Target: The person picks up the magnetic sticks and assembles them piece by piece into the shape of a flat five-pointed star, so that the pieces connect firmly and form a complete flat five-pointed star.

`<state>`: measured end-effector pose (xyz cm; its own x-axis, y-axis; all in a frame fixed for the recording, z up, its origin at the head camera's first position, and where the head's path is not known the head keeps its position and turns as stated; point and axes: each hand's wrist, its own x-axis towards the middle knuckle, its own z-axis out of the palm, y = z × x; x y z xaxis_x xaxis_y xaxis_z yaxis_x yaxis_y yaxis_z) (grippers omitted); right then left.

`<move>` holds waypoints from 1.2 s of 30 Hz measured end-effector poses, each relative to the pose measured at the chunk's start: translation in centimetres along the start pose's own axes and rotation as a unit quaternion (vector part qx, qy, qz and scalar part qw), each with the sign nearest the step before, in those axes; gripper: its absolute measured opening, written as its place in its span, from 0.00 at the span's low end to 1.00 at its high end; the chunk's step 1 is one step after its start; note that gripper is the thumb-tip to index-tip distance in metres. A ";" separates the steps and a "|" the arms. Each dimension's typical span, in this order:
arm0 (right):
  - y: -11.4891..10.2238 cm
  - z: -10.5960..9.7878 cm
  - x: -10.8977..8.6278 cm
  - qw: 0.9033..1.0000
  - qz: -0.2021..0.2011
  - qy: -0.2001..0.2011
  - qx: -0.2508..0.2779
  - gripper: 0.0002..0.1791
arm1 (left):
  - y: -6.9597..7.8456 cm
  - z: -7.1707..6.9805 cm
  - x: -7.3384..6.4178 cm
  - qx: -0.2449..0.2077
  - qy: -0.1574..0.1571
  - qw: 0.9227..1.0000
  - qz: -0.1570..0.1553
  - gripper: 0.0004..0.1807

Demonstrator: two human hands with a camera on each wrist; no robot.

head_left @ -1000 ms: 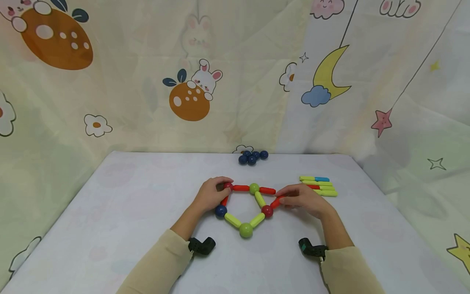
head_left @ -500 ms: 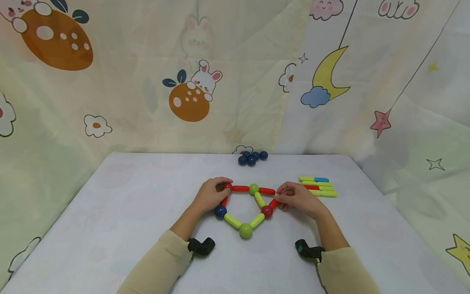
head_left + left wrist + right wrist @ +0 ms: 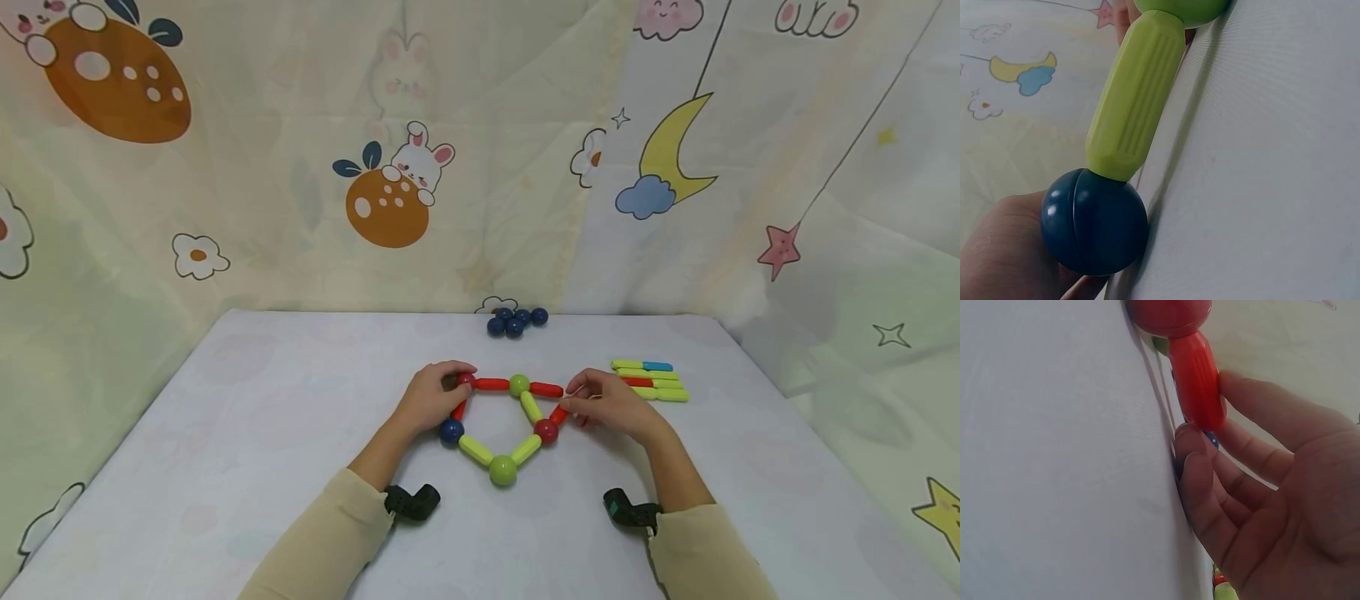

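Note:
Colored toy balls and short rods form a closed ring on the white table. My left hand grips the red ball at its far left corner, mostly covered by the fingers. Below it, the blue ball joins a yellow-green rod. A green ball is the near corner, another green ball the far one. My right hand pinches a red rod that sticks out from the right red ball. Another red rod extends from the far green ball, its free end near my right fingertips.
Several dark blue balls cluster at the table's back edge. Beyond my right hand lie several loose rods, yellow-green, red and blue. A patterned cloth hangs behind the table.
My right hand has shifted slightly left, its fingers closer around the red rod and covering more of it. My left hand and the ring have stayed in place.

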<state>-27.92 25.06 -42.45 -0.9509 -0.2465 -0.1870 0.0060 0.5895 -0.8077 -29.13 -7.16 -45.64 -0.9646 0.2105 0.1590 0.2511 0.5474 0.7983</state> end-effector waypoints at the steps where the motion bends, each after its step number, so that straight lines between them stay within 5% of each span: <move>1: 0.0 0.0 0.0 1.000 0.000 -0.001 0.001 0.22 | 0.0 0.0 0.0 0.000 0.001 1.000 0.000 0.16; 10: -0.2 0.1 0.1 1.000 -0.008 0.006 -0.011 0.23 | 0.1 -0.1 -0.1 0.001 0.001 1.000 -0.004 0.16; 23: -1.5 -0.3 0.5 0.992 -0.042 0.107 -0.058 0.31 | 0.0 0.0 0.0 0.001 -0.004 1.000 0.003 0.16; 36: -5.2 0.6 3.5 0.983 -0.081 0.150 -0.063 0.29 | 0.0 -0.1 0.0 0.000 -0.002 1.000 0.008 0.16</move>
<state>-31.12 20.65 -39.25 -0.9849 -0.1184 0.1267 -0.1733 0.6567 -0.7339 -29.15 -7.19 -45.56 -0.9599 0.2235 0.1694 0.2670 0.5438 0.7956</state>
